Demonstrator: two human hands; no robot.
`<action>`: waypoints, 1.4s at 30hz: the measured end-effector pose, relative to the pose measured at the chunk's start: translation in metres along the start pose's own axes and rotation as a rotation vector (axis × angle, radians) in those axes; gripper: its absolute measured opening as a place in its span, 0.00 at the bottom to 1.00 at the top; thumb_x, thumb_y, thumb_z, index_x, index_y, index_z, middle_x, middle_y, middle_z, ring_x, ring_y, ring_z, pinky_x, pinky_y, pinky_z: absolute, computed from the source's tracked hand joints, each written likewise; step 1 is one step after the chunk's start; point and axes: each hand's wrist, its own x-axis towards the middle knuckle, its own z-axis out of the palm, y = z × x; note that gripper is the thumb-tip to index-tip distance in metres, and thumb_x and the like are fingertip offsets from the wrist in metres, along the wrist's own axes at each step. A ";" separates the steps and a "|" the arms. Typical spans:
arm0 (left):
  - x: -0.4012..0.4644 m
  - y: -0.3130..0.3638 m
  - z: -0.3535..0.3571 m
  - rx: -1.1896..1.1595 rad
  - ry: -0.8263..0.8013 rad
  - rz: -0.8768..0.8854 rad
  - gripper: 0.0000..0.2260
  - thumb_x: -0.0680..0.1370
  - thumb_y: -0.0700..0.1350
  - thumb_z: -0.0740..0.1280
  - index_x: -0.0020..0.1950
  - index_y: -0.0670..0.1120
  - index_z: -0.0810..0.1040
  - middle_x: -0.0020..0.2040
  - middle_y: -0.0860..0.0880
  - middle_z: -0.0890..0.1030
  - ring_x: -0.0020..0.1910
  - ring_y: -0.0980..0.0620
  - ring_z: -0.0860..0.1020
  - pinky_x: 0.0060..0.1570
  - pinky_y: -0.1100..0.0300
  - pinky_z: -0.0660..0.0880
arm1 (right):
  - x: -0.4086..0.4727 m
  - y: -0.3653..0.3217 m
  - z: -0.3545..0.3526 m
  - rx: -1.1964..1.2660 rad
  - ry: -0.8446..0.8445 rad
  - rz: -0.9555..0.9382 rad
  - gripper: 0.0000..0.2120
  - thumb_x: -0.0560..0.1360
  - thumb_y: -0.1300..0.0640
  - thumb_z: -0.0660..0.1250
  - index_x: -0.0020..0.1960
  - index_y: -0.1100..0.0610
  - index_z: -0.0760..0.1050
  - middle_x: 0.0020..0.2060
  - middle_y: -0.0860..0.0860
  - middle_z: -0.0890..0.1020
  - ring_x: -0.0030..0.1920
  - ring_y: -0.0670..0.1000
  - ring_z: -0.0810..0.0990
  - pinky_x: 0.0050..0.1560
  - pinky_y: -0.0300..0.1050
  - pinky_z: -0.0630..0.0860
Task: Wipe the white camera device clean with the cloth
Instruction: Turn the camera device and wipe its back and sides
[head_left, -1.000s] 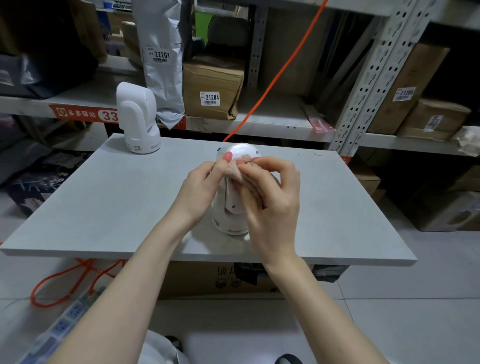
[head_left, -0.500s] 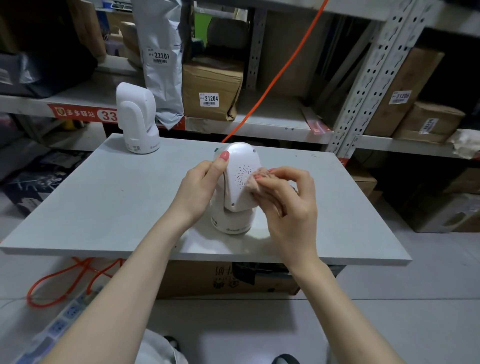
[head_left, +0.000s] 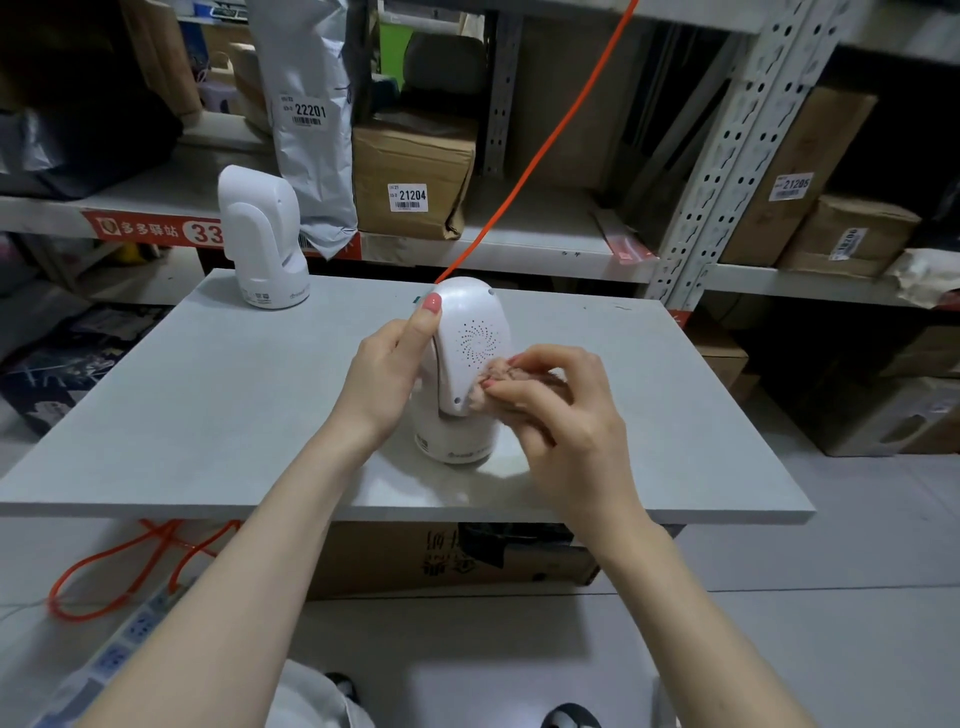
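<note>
The right hand (head_left: 558, 410) pinches a wad of pinkish cloth (head_left: 496, 382) between thumb and curled fingers and presses it against the lower right edge of the white camera device (head_left: 465, 358), just beside the swirl of speaker holes. A second ago that hand was up at the top of the device's head with the cloth bunched over the dome; half a second ago it had slid down to the side of the speaker grille, and now it sits lower again, near the bottom screw of the head. The left hand (head_left: 387, 371) grips the device's left side, thumb laid up along the edge with the painted nail near the top, much as it was in both earlier moments. The device stands upright on its round base near the middle of the grey table (head_left: 208, 415), its head turned so the speaker face shows plainly, where a second ago the hands covered it. A second white camera (head_left: 262, 241) stands at the table's far left corner, unmoved. An orange cable (head_left: 540, 150) slants up behind, past the shelf (head_left: 545, 249) of labelled cardboard boxes (head_left: 413, 176).
</note>
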 end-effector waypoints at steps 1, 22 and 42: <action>0.000 0.000 -0.001 -0.003 -0.001 -0.004 0.45 0.64 0.74 0.54 0.52 0.32 0.76 0.45 0.35 0.80 0.39 0.48 0.76 0.49 0.51 0.74 | 0.002 0.003 0.001 0.004 0.033 0.030 0.04 0.73 0.61 0.72 0.47 0.55 0.81 0.52 0.50 0.73 0.52 0.56 0.80 0.46 0.48 0.82; -0.004 0.006 0.001 0.073 0.027 -0.048 0.43 0.65 0.75 0.50 0.47 0.34 0.76 0.42 0.43 0.79 0.44 0.45 0.75 0.51 0.52 0.72 | -0.007 0.004 0.000 0.101 0.020 0.084 0.07 0.71 0.63 0.74 0.48 0.57 0.82 0.51 0.49 0.74 0.52 0.54 0.80 0.51 0.44 0.80; -0.016 0.006 0.009 0.143 -0.029 0.027 0.40 0.64 0.74 0.60 0.74 0.67 0.54 0.67 0.53 0.76 0.63 0.46 0.76 0.64 0.45 0.71 | -0.004 0.008 -0.015 0.639 -0.130 0.810 0.08 0.77 0.61 0.67 0.53 0.51 0.80 0.48 0.45 0.85 0.49 0.43 0.83 0.47 0.34 0.76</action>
